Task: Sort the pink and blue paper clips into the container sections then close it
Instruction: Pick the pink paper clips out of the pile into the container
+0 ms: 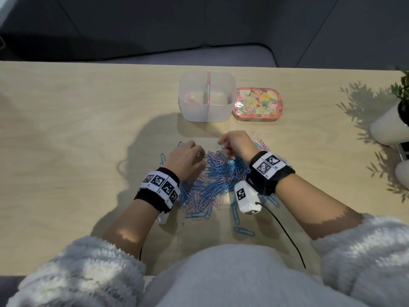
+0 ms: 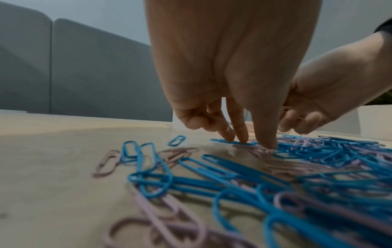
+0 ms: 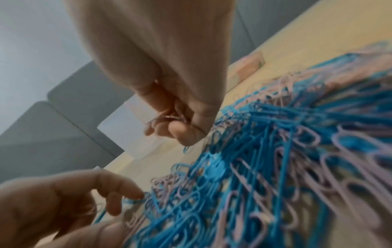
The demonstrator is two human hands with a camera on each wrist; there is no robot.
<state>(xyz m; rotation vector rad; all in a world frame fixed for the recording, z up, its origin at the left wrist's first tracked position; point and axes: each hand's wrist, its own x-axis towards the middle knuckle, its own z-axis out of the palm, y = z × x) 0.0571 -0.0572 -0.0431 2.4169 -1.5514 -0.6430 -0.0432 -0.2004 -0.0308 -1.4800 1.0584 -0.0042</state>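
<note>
Paper clips (image 1: 212, 180), pink and blue mixed, heaped on desk (image 1: 88, 129) under both hands. Left hand (image 1: 186, 158) fingertips press the heap; right hand (image 1: 238, 144) at its 3 o'clock pinches pink clips, seen only in wrist views. Divided container (image 1: 207, 97) at 12 o'clock, floral lid (image 1: 257, 105) beside.

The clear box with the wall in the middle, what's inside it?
A few pink paper clips lie in the left section of the clear container. The right section looks empty through the frosted plastic. Its floral lid lies beside it on the table, so nothing covers the top.
</note>
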